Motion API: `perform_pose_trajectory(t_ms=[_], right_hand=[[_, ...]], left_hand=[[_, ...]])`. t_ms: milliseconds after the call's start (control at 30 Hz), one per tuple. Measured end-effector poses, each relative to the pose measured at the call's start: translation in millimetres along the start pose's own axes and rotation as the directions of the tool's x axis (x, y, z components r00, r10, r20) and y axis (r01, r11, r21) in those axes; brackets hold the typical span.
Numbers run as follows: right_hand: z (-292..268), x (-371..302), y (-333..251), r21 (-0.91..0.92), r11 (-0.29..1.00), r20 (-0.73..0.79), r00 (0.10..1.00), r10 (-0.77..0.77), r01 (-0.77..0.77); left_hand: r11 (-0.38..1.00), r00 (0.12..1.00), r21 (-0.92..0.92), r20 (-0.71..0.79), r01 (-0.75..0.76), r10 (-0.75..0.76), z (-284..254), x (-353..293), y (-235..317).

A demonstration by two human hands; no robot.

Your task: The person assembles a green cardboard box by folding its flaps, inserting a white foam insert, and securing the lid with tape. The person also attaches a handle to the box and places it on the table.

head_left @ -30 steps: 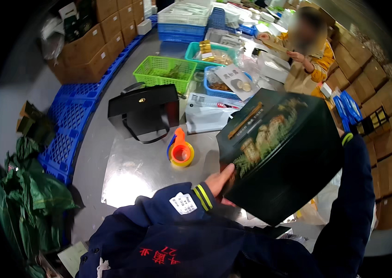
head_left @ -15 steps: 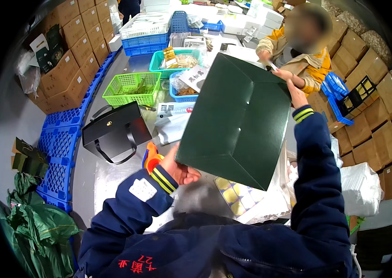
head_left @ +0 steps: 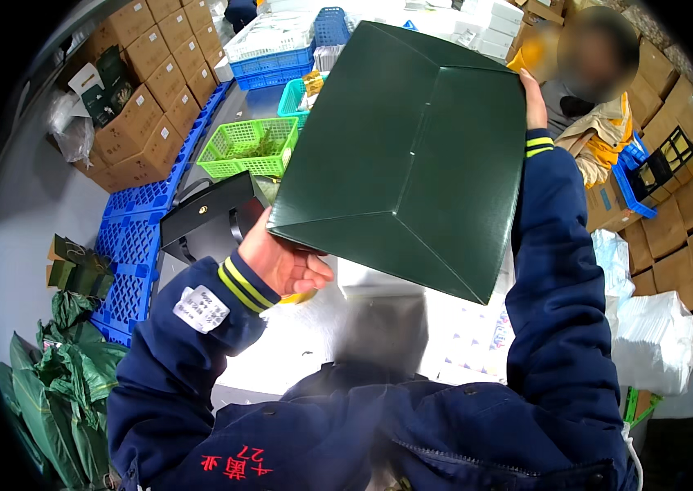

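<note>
A large dark green paper bag [head_left: 400, 164] is held up before me, its flat panel with diagonal folds facing me. My left hand [head_left: 281, 260] grips its lower left corner, with some fingers curled below the edge and the rest hidden by the bag. At the upper right corner, my right hand [head_left: 534, 100] is closed on the side edge, its fingertips partly out of sight. A black gift box [head_left: 209, 214] with ribbon handles stands on the table left of the green bag, partly covered by my left arm.
Beyond the black box sits a green basket [head_left: 236, 168] with thin plant stems. Blue and white crates [head_left: 273, 75] stand farther back. Cartons [head_left: 146, 135] are stacked on the left beside blue pallets [head_left: 130, 237]. Across the table at right is another person [head_left: 596, 135] in a beige and yellow jacket.
Both hands have raised the green bag, so it looks larger and hides more of the table. The view has shifted, and the other person now appears farther right.
</note>
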State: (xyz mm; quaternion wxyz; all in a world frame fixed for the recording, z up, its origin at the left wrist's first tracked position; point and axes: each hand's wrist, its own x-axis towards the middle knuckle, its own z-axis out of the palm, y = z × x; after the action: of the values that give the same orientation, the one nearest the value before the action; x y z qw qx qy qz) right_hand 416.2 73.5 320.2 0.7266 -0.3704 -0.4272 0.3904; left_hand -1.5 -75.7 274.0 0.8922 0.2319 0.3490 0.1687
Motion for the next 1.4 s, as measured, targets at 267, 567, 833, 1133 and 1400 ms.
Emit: perform_pose_trajectory(t_ms=[267, 567, 833, 1133, 1400], right_hand=[[-30, 43, -72, -0.498, 0.606, 0.207, 0.763, -0.612, 0.621], [121, -164, -162, 0.279, 0.938, 0.29, 0.914, -0.285, 0.204], [103, -203, -93, -0.037, 0.995, 0.23, 0.969, 0.094, -0.088], [234, -346, -9, -0.087, 0.962, 0.766, 0.6, 0.231, -0.26], [287, -435, 35, -0.105, 0.981, 0.955, 0.291, 0.054, 0.163]], left_hand=[[0.984, 0.984, 0.093, 0.114, -0.151, 0.141, 5, -50, -2], [0.737, 0.739, 0.104, 0.209, -0.668, 0.64, -69, -96, -4], [0.669, 0.679, 0.116, 0.128, -0.735, 0.723, -137, -121, -8], [0.615, 0.587, 0.136, -0.196, -0.777, 0.785, -237, -258, -121], [0.645, 0.461, 0.331, -0.487, -0.689, 0.742, -208, -333, -250]])
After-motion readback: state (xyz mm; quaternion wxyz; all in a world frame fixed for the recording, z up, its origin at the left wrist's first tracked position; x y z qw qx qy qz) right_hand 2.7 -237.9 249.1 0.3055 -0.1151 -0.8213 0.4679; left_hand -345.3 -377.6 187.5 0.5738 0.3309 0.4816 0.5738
